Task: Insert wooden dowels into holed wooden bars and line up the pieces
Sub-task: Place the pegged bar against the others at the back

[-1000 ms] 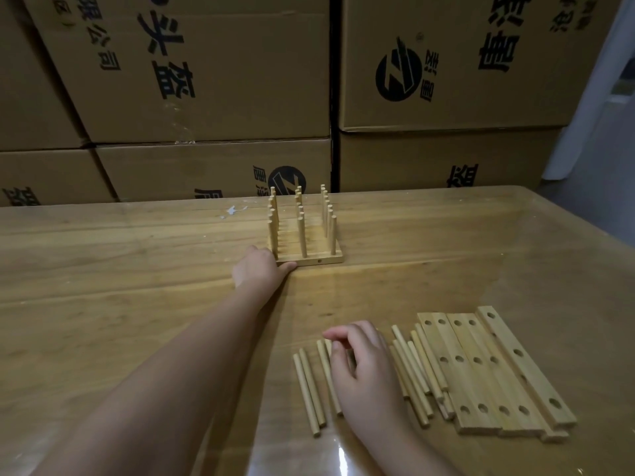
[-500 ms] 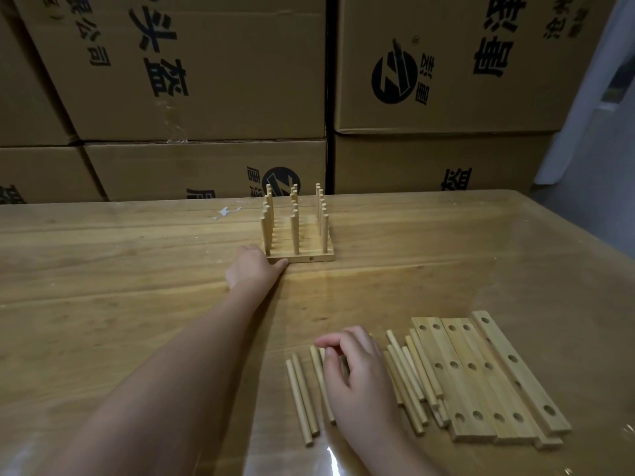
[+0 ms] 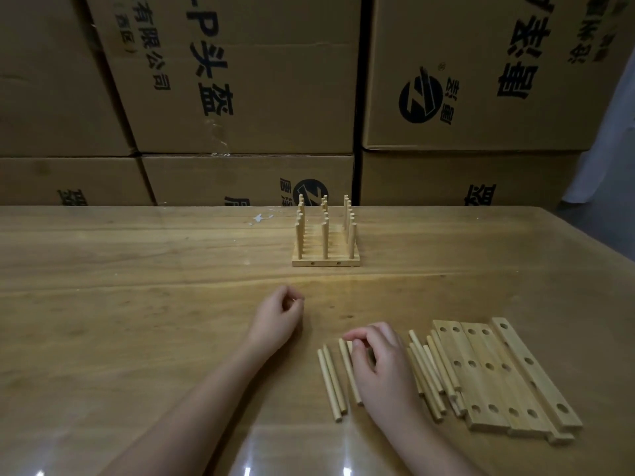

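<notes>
The left hand [image 3: 278, 317] has left the finished rack [image 3: 325, 262] and drawn back, loosely curled and empty. The right hand [image 3: 381, 365] curls over the loose dowels [image 3: 331, 383]; I cannot tell if it grips one. Holed bars [image 3: 498, 376] lie just beside them on the counter [image 3: 137, 304], so I'd guess the next piece is starting.
</notes>
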